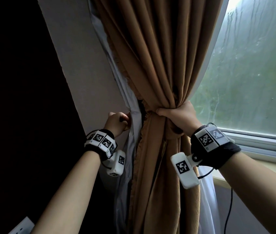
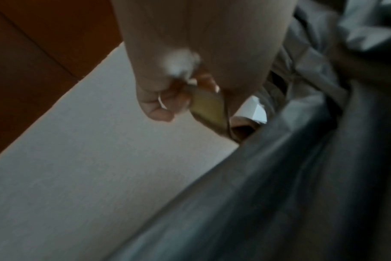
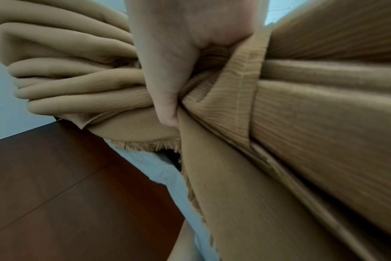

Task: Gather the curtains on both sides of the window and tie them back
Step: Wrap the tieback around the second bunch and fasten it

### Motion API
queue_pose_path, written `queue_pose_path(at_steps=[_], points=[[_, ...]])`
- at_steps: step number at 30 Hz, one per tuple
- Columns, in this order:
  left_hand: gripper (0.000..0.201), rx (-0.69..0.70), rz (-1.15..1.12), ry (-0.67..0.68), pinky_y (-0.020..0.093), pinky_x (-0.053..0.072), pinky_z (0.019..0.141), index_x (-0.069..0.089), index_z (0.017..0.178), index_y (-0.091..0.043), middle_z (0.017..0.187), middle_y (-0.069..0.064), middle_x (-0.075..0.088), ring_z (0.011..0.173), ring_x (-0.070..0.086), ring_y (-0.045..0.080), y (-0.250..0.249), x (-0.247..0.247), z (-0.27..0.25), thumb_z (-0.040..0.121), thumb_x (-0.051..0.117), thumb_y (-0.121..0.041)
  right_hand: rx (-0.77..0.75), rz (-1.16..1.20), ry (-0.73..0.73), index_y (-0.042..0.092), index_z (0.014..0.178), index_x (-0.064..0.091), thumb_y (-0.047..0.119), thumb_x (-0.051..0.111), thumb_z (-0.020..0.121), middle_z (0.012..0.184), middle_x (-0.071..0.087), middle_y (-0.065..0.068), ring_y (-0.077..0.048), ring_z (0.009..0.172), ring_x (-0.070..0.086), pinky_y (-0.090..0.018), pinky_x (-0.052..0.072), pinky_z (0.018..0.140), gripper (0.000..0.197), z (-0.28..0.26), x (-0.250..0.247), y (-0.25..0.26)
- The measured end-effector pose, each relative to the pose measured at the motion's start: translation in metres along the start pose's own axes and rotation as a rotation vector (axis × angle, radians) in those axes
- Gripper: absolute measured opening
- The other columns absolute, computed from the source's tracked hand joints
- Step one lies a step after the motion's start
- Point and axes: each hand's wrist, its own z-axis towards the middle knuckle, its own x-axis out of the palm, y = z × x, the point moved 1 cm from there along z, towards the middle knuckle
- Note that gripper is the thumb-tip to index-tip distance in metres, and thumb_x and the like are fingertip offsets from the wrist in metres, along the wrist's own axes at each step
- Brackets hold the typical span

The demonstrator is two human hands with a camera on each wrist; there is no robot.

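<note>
The brown curtain (image 1: 154, 65) hangs left of the window, bunched into a tight waist. My right hand (image 1: 174, 113) grips that waist from the right, thumb across the front and fingers hidden behind the folds. In the right wrist view the right hand (image 3: 172, 74) squeezes the folds beside a ribbed tan tie-back band (image 3: 239, 98) that crosses the bundle. My left hand (image 1: 120, 120) is curled against the wall at the curtain's left edge. In the blurred left wrist view the left hand (image 2: 167, 98) pinches a tan strap end (image 2: 209, 107), apparently the tie-back.
Grey lining (image 1: 127, 92) edges the curtain on the left, against the pale wall (image 1: 83, 65). A dark wooden panel (image 1: 15, 81) lies further left, a wall socket (image 1: 22, 225) below. The rain-streaked window (image 1: 252, 65), its sill (image 1: 260, 146) and a white sheer (image 1: 206, 191) are on the right.
</note>
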Motion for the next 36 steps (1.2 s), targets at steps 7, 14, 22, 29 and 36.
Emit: queue_pose_path(at_steps=[7, 14, 22, 29, 36], points=[[0.015, 0.007, 0.293, -0.062, 0.035, 0.045, 0.09, 0.066, 0.091, -0.021, 0.094, 0.01, 0.065, 0.102, 0.058, 0.027, -0.014, -0.019, 0.0, 0.079, 0.058, -0.015, -0.007, -0.001, 0.008, 0.016, 0.117, 0.06, 0.036, 0.083, 0.053, 0.111, 0.064, -0.004, -0.023, 0.103, 0.059, -0.037, 0.051, 0.09, 0.071, 0.0, -0.002, -0.001], [0.022, 0.042, 0.379, -0.111, 0.03, 0.051, 0.076, 0.073, 0.093, -0.027, 0.091, 0.001, 0.073, 0.089, 0.066, 0.023, -0.011, -0.026, -0.007, 0.079, 0.06, -0.038, -0.021, 0.016, 0.007, 0.016, 0.115, 0.061, 0.034, 0.084, 0.054, 0.11, 0.064, -0.004, -0.023, 0.103, 0.06, -0.039, 0.051, 0.089, 0.068, 0.001, -0.004, -0.001], [0.023, 0.206, -0.214, -0.029, 0.009, 0.035, 0.065, 0.068, 0.086, 0.004, 0.075, -0.003, 0.045, 0.072, 0.047, 0.01, 0.01, -0.022, -0.029, 0.077, 0.053, 0.019, -0.005, 0.043, 0.01, 0.017, 0.111, 0.063, 0.031, 0.084, 0.054, 0.107, 0.065, -0.004, -0.023, 0.102, 0.061, -0.039, 0.051, 0.09, 0.062, 0.003, -0.004, -0.001], [0.026, -0.326, -0.977, 0.435, 0.026, 0.033, 0.055, 0.047, 0.067, -0.016, 0.057, 0.0, 0.049, 0.06, 0.04, 0.017, -0.014, -0.009, -0.046, 0.086, 0.04, -0.032, 0.003, 0.039, -0.013, 0.017, 0.116, 0.058, 0.03, 0.084, 0.055, 0.11, 0.062, -0.002, -0.024, 0.106, 0.059, -0.039, 0.05, 0.093, 0.067, 0.003, -0.007, 0.002], [0.03, -0.194, -0.91, 0.3, 0.021, 0.045, 0.06, 0.057, 0.076, -0.011, 0.066, 0.004, 0.06, 0.063, 0.056, 0.015, -0.042, 0.005, -0.046, 0.099, 0.038, -0.016, -0.006, 0.027, -0.027, 0.016, 0.116, 0.058, 0.031, 0.084, 0.056, 0.116, 0.062, -0.006, -0.025, 0.108, 0.058, -0.042, 0.049, 0.094, 0.067, -0.004, -0.002, 0.004]])
